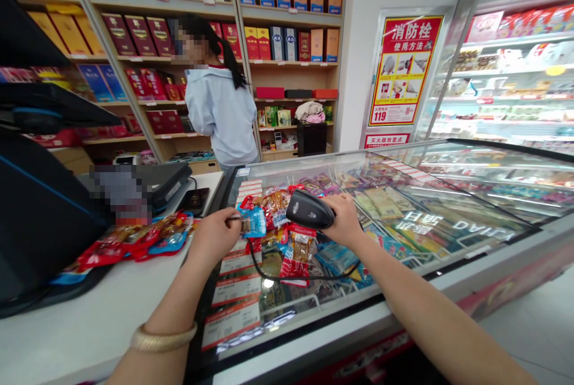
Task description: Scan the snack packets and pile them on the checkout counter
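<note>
A small blue snack packet (253, 222) is pinched in my left hand (220, 235), just left of the scanner's head. My right hand (344, 217) grips a black handheld barcode scanner (309, 210), pointed left towards the packet. Its black cable (296, 278) loops down over the glass lid. Under and around the scanner, red snack packets (298, 253) with brown food showing through lie in a loose pile on the freezer's glass top. More red and blue packets (134, 241) are heaped on the white counter, to the left of my left arm.
A glass-topped freezer (448, 235) spans the middle and right. The white counter (134, 301) carries a black checkout terminal (40, 205) and a phone (194, 200). A person (219, 104) in a light blue top stands by shelves of boxes (287, 44). A lit fridge (515, 74) stands at the right.
</note>
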Available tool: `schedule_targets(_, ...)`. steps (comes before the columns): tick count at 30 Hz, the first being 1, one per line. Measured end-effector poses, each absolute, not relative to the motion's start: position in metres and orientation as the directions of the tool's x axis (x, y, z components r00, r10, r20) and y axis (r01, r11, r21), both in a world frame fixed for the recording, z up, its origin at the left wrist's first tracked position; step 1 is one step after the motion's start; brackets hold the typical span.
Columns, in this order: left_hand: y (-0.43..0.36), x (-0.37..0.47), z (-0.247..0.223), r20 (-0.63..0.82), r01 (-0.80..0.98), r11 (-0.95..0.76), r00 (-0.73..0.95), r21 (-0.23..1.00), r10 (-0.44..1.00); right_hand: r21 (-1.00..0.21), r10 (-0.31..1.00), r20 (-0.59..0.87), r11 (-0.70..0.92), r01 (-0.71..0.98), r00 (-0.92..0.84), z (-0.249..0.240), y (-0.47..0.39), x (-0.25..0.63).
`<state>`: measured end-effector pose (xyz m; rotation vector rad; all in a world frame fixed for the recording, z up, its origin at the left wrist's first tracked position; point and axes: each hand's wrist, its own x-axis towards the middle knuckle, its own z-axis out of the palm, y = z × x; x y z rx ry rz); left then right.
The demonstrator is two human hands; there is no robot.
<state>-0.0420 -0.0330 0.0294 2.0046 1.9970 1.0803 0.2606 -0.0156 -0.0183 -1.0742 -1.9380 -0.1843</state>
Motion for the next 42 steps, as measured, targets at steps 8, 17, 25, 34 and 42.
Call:
schedule_targets(8, -0.029, -0.032, 0.035, -0.149, -0.360, 0.047, -0.263, 0.932, 0.953, -0.264, 0.599, 0.773, 0.604, 0.752, -0.209, -0.023, -0.014, 0.260)
schedule_targets(17, -0.026, -0.025, 0.028, -0.082, -0.462, -0.087, -0.334, 0.883, 0.939, -0.276, 0.600, 0.767, 0.629, 0.727, -0.227, -0.019, -0.016, 0.260)
schedule_targets(25, -0.021, -0.023, 0.013, 0.057, -0.283, -0.132, -0.259, 0.950, 0.964, -0.242, 0.605, 0.740, 0.647, 0.723, -0.294, -0.013, -0.023, 0.256)
schedule_targets(34, -0.025, -0.019, 0.009, 0.088, -0.118, -0.102, -0.119, 0.988, 0.989, -0.160, 0.581, 0.698, 0.696, 0.700, -0.418, -0.007, -0.029, 0.253)
schedule_targets(42, -0.027, -0.019, 0.011, 0.088, -0.099, -0.099, -0.111, 0.990, 0.990, -0.153, 0.585, 0.687, 0.696, 0.701, -0.431, -0.005, -0.030, 0.253)
